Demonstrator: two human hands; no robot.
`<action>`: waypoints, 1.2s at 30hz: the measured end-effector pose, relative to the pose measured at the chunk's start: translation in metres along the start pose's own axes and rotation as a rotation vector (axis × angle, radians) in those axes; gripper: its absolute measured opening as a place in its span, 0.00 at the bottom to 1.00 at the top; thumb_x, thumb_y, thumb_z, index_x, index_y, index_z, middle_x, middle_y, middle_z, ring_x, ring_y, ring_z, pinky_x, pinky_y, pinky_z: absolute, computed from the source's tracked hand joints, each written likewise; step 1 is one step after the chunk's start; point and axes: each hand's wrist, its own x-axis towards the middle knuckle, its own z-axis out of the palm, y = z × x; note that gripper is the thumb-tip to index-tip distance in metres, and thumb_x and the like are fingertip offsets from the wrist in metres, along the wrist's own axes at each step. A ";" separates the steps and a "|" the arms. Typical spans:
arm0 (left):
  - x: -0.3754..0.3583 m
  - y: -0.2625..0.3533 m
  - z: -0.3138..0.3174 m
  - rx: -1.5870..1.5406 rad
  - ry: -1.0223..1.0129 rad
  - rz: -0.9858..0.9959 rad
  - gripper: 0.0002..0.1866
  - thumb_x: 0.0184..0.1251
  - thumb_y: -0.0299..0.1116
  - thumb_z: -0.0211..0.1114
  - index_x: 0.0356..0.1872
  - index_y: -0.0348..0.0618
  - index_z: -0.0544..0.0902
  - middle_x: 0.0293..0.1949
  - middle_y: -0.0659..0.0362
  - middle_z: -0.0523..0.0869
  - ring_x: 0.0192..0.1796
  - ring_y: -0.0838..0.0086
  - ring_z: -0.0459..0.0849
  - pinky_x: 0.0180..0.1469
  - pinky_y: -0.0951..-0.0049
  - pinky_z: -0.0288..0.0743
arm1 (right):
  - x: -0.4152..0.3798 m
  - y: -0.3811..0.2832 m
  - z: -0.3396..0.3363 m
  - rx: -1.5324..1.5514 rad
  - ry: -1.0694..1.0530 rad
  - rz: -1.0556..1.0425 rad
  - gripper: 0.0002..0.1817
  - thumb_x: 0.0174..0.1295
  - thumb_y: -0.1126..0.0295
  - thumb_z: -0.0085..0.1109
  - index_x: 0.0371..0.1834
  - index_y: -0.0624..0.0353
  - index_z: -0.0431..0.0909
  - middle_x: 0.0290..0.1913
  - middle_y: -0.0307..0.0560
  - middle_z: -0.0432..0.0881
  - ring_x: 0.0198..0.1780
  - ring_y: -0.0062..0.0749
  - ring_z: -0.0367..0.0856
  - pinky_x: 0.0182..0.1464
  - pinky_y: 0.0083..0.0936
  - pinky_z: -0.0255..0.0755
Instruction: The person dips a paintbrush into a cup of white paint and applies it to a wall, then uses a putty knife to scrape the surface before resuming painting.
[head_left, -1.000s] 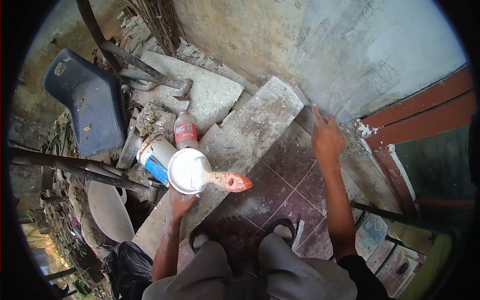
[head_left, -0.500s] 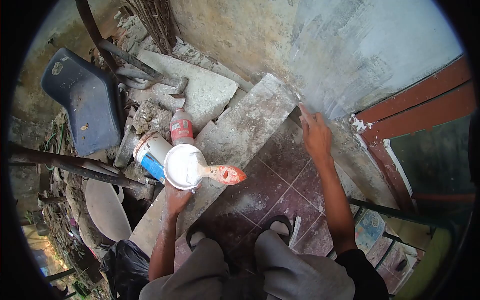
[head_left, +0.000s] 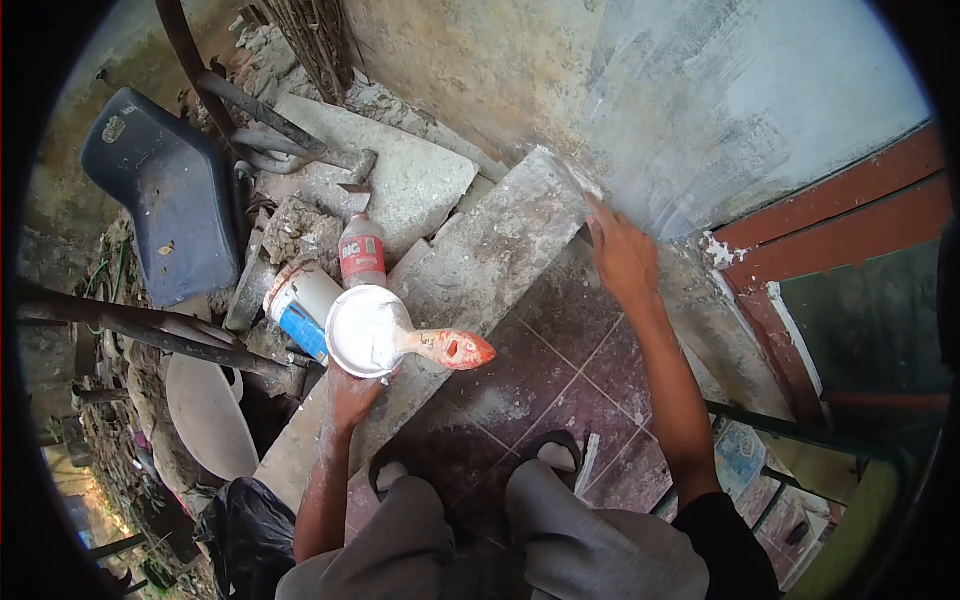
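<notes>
In the head view, the left hand [head_left: 352,398] is curling up around a round white plastic tub [head_left: 331,345] from below, its fingers mostly hiding beneath the base. The tub is sitting near the middle of the scene, in front of the bottle and bucket, and is holding smooth, glossy white paint [head_left: 358,328]. A brush [head_left: 452,348] is leaning across its rim, the broad head dipping inside and the teardrop-shaped handle, blotchy with orange-red, sticking out to the right.

The right hand [head_left: 626,255] is extending toward the far end of a long concrete slab [head_left: 500,235], close to the foot of the wall [head_left: 690,110]. Its index finger is pointing out straight; whether the fingertips are pinching anything or touching the slab, I cannot tell. The wall is showing chalky, streaked blue-grey on one side and stained, mottled yellowish plaster on the other.

Just beyond the tub, a clear plastic bottle [head_left: 362,255] with a red label is standing beside a tilted, grimy white bucket [head_left: 308,305] with a blue patch. Further left, a curved dark plastic seat [head_left: 165,220] is resting among rusty metal tubes [head_left: 150,328] and crumbly rubble. A crinkled black bag [head_left: 250,530] is slumping near the left forearm, while dusty, square maroon tiles [head_left: 540,380] are spreading under the sandalled feet.
</notes>
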 end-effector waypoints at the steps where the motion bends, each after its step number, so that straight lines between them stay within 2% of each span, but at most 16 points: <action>1: 0.001 -0.005 0.000 -0.006 -0.001 0.003 0.42 0.53 0.38 0.83 0.66 0.31 0.71 0.58 0.49 0.83 0.59 0.65 0.83 0.63 0.64 0.76 | -0.001 0.000 -0.002 -0.003 0.004 0.000 0.21 0.78 0.59 0.48 0.72 0.40 0.73 0.40 0.57 0.84 0.39 0.59 0.84 0.42 0.49 0.76; 3: 0.006 -0.008 -0.001 -0.011 0.000 0.011 0.45 0.51 0.35 0.85 0.67 0.31 0.67 0.58 0.48 0.83 0.59 0.65 0.84 0.61 0.64 0.78 | -0.003 -0.003 -0.006 0.018 -0.136 -0.136 0.21 0.78 0.59 0.49 0.72 0.40 0.74 0.42 0.58 0.85 0.39 0.59 0.84 0.43 0.50 0.76; 6: 0.002 -0.009 -0.002 0.010 -0.019 0.009 0.46 0.52 0.35 0.84 0.68 0.31 0.66 0.58 0.47 0.83 0.59 0.65 0.83 0.61 0.64 0.78 | 0.014 0.002 -0.002 0.058 0.017 -0.064 0.22 0.77 0.59 0.50 0.72 0.40 0.73 0.40 0.59 0.85 0.40 0.60 0.83 0.44 0.51 0.75; 9: 0.005 -0.008 -0.001 0.006 0.002 0.031 0.45 0.52 0.35 0.84 0.68 0.31 0.66 0.58 0.47 0.83 0.59 0.64 0.83 0.61 0.64 0.78 | 0.017 -0.007 0.002 0.178 -0.084 -0.205 0.21 0.77 0.61 0.50 0.72 0.42 0.74 0.39 0.61 0.85 0.41 0.61 0.83 0.45 0.50 0.75; 12: 0.004 -0.008 0.001 -0.048 0.007 -0.002 0.45 0.52 0.35 0.84 0.68 0.31 0.66 0.59 0.47 0.82 0.60 0.64 0.83 0.61 0.65 0.77 | 0.029 -0.020 -0.009 0.079 -0.028 -0.049 0.21 0.77 0.61 0.51 0.71 0.43 0.75 0.39 0.64 0.85 0.42 0.62 0.83 0.48 0.49 0.75; 13: 0.002 -0.003 0.000 -0.020 0.010 -0.013 0.41 0.54 0.36 0.82 0.66 0.31 0.70 0.59 0.49 0.83 0.60 0.65 0.82 0.63 0.65 0.75 | 0.027 -0.019 -0.010 0.072 -0.029 -0.052 0.21 0.77 0.61 0.51 0.71 0.43 0.75 0.39 0.64 0.85 0.42 0.62 0.83 0.48 0.49 0.75; 15: 0.004 0.001 0.001 0.004 0.014 -0.009 0.38 0.56 0.38 0.79 0.65 0.31 0.74 0.59 0.51 0.83 0.60 0.66 0.82 0.65 0.66 0.73 | 0.022 -0.018 -0.010 0.246 -0.209 -0.145 0.21 0.76 0.62 0.51 0.71 0.44 0.75 0.41 0.65 0.85 0.43 0.63 0.83 0.49 0.49 0.75; 19: 0.004 -0.004 0.004 -0.085 0.036 0.031 0.39 0.55 0.36 0.81 0.66 0.30 0.72 0.60 0.50 0.83 0.60 0.66 0.82 0.64 0.65 0.74 | -0.009 -0.004 -0.016 0.195 0.022 -0.158 0.22 0.76 0.63 0.51 0.72 0.44 0.74 0.42 0.67 0.85 0.45 0.65 0.84 0.51 0.49 0.75; 21: 0.003 0.000 0.006 -0.123 0.021 0.032 0.42 0.54 0.36 0.82 0.67 0.29 0.69 0.61 0.49 0.82 0.59 0.65 0.83 0.64 0.65 0.75 | -0.024 0.010 -0.008 0.210 -0.123 -0.015 0.23 0.76 0.62 0.51 0.73 0.44 0.73 0.48 0.66 0.86 0.50 0.66 0.83 0.54 0.46 0.75; 25: 0.009 -0.012 0.004 -0.098 -0.039 0.023 0.46 0.52 0.34 0.84 0.69 0.31 0.66 0.61 0.49 0.81 0.62 0.66 0.81 0.65 0.65 0.75 | -0.042 0.025 -0.006 0.418 -0.047 -0.122 0.24 0.76 0.61 0.53 0.74 0.46 0.71 0.55 0.66 0.83 0.58 0.64 0.81 0.58 0.43 0.74; 27: 0.009 -0.012 0.007 -0.117 -0.024 0.060 0.48 0.51 0.33 0.84 0.70 0.31 0.65 0.62 0.50 0.81 0.63 0.66 0.81 0.65 0.65 0.75 | -0.052 0.007 -0.016 0.368 -0.187 0.138 0.26 0.76 0.59 0.54 0.75 0.49 0.70 0.61 0.65 0.81 0.62 0.58 0.81 0.62 0.41 0.73; 28: 0.010 -0.011 0.009 -0.133 -0.012 0.089 0.49 0.49 0.33 0.85 0.70 0.32 0.64 0.62 0.50 0.80 0.63 0.66 0.80 0.65 0.65 0.75 | -0.060 0.006 -0.012 0.368 -0.174 0.134 0.26 0.76 0.59 0.54 0.75 0.49 0.70 0.61 0.65 0.81 0.62 0.58 0.81 0.62 0.41 0.73; 30: 0.012 -0.014 0.016 -0.224 0.031 0.119 0.52 0.46 0.34 0.87 0.70 0.33 0.63 0.62 0.50 0.80 0.63 0.64 0.81 0.65 0.63 0.75 | -0.085 0.007 -0.001 0.637 -0.310 -0.247 0.26 0.75 0.58 0.53 0.74 0.48 0.71 0.57 0.65 0.83 0.57 0.65 0.81 0.56 0.48 0.75; 32: 0.015 -0.010 0.020 -0.062 0.131 0.244 0.54 0.43 0.37 0.89 0.69 0.33 0.63 0.62 0.49 0.80 0.62 0.62 0.81 0.65 0.61 0.76 | -0.120 -0.012 0.001 0.476 -0.349 0.040 0.22 0.75 0.55 0.53 0.65 0.54 0.76 0.49 0.65 0.85 0.52 0.66 0.83 0.50 0.51 0.76; 33: 0.017 -0.008 0.022 -0.052 0.121 0.229 0.57 0.39 0.42 0.91 0.69 0.33 0.63 0.61 0.48 0.80 0.62 0.60 0.81 0.67 0.60 0.74 | -0.138 -0.008 0.022 0.464 -0.316 0.055 0.21 0.75 0.53 0.54 0.59 0.57 0.78 0.45 0.65 0.86 0.49 0.67 0.84 0.47 0.53 0.76; 36: 0.022 -0.018 0.027 0.013 0.115 0.239 0.60 0.37 0.46 0.92 0.69 0.32 0.61 0.62 0.48 0.80 0.64 0.60 0.80 0.69 0.58 0.71 | -0.192 -0.015 0.057 0.560 -0.263 0.137 0.21 0.74 0.49 0.53 0.44 0.59 0.78 0.37 0.63 0.85 0.40 0.65 0.84 0.42 0.56 0.74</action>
